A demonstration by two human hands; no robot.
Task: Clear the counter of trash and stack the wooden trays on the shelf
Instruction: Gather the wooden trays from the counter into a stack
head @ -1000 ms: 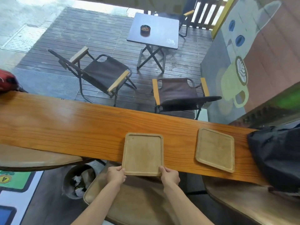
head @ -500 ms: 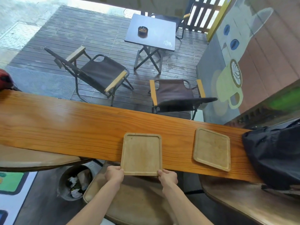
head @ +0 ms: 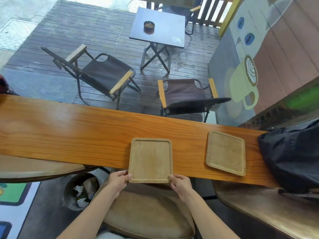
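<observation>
A pale square wooden tray (head: pixel 150 159) lies on the long orange wooden counter (head: pixel 69 133), its near edge overhanging the counter's front. My left hand (head: pixel 119 181) grips the tray's near left corner and my right hand (head: pixel 180 184) grips its near right corner. A second wooden tray (head: pixel 226 152) lies flat on the counter to the right, turned at a slight angle, untouched. No trash shows on the counter.
A black bag (head: pixel 293 156) sits on the counter's right end. A bin (head: pixel 80 192) with crumpled paper stands on the floor at lower left. A padded stool (head: pixel 148 213) is below my arms. Beyond the counter are two folding chairs and a small table with an ashtray (head: pixel 149 27).
Both hands stay on the near corners of the tray. The tray has slid slightly toward me over the counter's front edge.
</observation>
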